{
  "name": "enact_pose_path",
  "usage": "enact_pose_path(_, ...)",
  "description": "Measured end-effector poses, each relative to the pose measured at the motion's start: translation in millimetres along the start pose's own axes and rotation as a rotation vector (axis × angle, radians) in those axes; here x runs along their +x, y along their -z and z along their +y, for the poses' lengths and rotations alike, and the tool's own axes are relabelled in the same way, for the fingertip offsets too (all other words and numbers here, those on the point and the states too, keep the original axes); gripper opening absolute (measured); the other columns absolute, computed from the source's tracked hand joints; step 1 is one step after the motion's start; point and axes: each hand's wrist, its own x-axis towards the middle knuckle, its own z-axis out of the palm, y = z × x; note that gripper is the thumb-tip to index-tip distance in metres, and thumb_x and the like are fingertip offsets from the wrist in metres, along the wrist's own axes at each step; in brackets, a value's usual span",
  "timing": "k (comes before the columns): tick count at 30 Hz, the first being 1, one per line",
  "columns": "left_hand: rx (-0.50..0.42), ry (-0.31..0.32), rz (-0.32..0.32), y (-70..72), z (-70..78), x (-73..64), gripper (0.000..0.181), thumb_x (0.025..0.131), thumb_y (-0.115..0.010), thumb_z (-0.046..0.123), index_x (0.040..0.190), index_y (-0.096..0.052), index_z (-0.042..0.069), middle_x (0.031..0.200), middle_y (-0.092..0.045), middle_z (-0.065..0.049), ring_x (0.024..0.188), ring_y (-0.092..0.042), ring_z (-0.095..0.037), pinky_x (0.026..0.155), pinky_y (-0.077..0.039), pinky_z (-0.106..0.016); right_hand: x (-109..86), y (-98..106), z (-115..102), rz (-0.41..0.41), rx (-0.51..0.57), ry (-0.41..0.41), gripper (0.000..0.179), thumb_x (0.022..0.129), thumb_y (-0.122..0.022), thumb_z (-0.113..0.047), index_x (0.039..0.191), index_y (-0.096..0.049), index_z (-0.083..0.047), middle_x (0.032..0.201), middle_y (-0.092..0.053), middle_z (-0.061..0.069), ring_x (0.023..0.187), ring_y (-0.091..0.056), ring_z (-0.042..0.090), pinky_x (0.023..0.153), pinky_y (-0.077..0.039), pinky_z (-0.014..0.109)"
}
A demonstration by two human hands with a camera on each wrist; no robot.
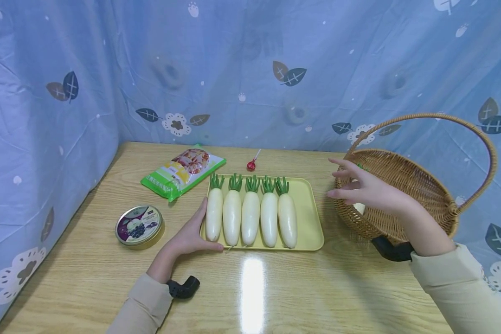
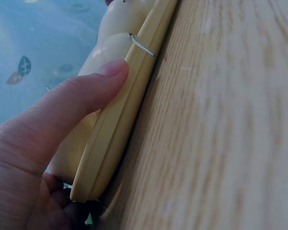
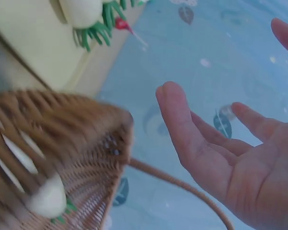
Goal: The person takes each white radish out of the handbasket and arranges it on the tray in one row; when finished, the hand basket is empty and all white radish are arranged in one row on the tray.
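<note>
A pale yellow tray (image 1: 306, 218) holds a row of several white radishes (image 1: 250, 218) with green tops pointing away from me. My left hand (image 1: 192, 232) grips the tray's near left corner, its thumb on the front rim and the fingers along the left side. In the left wrist view the thumb (image 2: 93, 86) lies over the rim, beside the radishes' thin root tips. Over the left rim of a brown wicker basket (image 1: 401, 181), my right hand (image 1: 365, 185) is held up with spread fingers and nothing in it. A white radish (image 3: 49, 197) lies inside the basket, partly hidden by the weave.
Left of the tray stands a round tin (image 1: 139, 226) with a fruit picture on its lid. A green and white food packet (image 1: 183, 171) lies behind it. Behind the tray is a red lollipop (image 1: 251, 164). The basket's tall handle (image 1: 438, 116) arches up at the right; a blue curtain (image 1: 242, 69) hangs behind.
</note>
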Motion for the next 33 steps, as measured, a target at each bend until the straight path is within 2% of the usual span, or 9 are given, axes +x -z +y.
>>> enact_pose_path(5, 0.000, 0.011, -0.001, 1.1, 5.5, -2.2, 0.127, 0.059, -0.087, 0.018, 0.144, 0.007, -0.001, 0.150, 0.002, -0.022, 0.137, -0.002, -0.034, 0.109, -0.008, -0.049, -3.5, 16.5, 1.3, 0.000, -0.028, -0.020, 0.079, 0.089, -0.059, -0.029, 0.148, -0.007, -0.021, 0.142, -0.022, 0.025, 0.116, -0.044, 0.042, 0.081, -0.048, 0.048)
enact_pose_path(11, -0.007, 0.012, 0.004, 0.1, 4.8, -2.5, 0.127, 0.059, -0.087, 0.018, 0.144, 0.006, -0.001, 0.150, 0.002, -0.022, 0.137, -0.002, -0.034, 0.109, -0.008, -0.048, -2.8, 31.0, 9.8, -0.015, -0.087, -0.032, 0.074, 0.091, -0.057, -0.031, 0.147, -0.011, -0.018, 0.142, -0.024, 0.023, 0.120, -0.037, 0.046, 0.082, -0.047, 0.051)
enact_pose_path(16, -0.018, 0.001, 0.000, -0.6, 2.1, -1.5, 0.128, 0.059, -0.087, 0.018, 0.145, 0.007, 0.002, 0.151, 0.002, -0.020, 0.137, -0.002, -0.032, 0.109, -0.008, -0.048, -4.6, 40.5, 15.7, 0.001, -0.068, -0.075, 0.070, 0.091, -0.057, -0.032, 0.146, -0.016, -0.018, 0.145, -0.020, 0.019, 0.126, -0.030, 0.043, 0.086, -0.045, 0.051)
enact_pose_path(20, -0.023, 0.001, 0.000, -0.5, 1.0, -1.2, 0.128, 0.059, -0.087, 0.018, 0.145, 0.007, 0.001, 0.151, 0.002, -0.020, 0.137, -0.002, -0.032, 0.109, -0.008, -0.048, -2.5, 48.1, 21.9, -0.003, -0.070, -0.071, 0.071, 0.092, -0.055, -0.030, 0.147, -0.013, -0.014, 0.145, -0.017, 0.023, 0.128, -0.024, 0.044, 0.083, -0.048, 0.048)
enact_pose_path(33, -0.016, -0.015, 0.012, -1.0, -0.7, -0.9, 0.127, 0.059, -0.087, 0.016, 0.145, 0.005, 0.001, 0.150, 0.001, -0.021, 0.137, -0.003, -0.033, 0.109, -0.008, -0.049, 16.3, 60.4, 47.4, -0.018, -0.032, -0.180, 0.077, 0.093, -0.053, -0.032, 0.147, -0.004, -0.009, 0.140, -0.012, 0.038, 0.117, -0.035, 0.052, 0.079, -0.051, 0.045)
